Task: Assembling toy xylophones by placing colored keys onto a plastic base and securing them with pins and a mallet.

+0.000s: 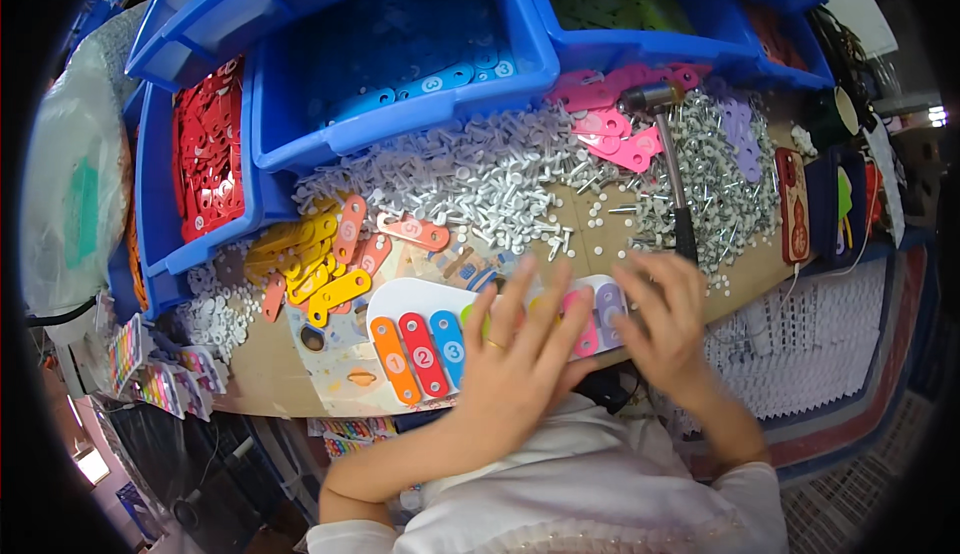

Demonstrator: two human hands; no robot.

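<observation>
A toy xylophone with a white base [390, 299] lies in front of me at the table's near edge. Its coloured bars run from an orange bar [394, 362] on the left, through a red bar [423, 356] and a blue bar [448, 339], to a purple bar [609, 312] on the right. My left hand [520, 359] is spread over the middle bars and hides much of them. Beside the purple bar, my right hand [668, 326] has its fingers apart, slightly blurred; the fingertips are at the base's right end. Nothing shows held in either hand.
White plastic pins [500, 189] are heaped behind the xylophone, with metal screws or nails [715, 169] at right. A hammer [680, 179] lies across them. Yellow bars [318, 259] and pink pieces [635, 149] lie loose. Blue bins [400, 139] line the back; a phone [793, 204] lies right.
</observation>
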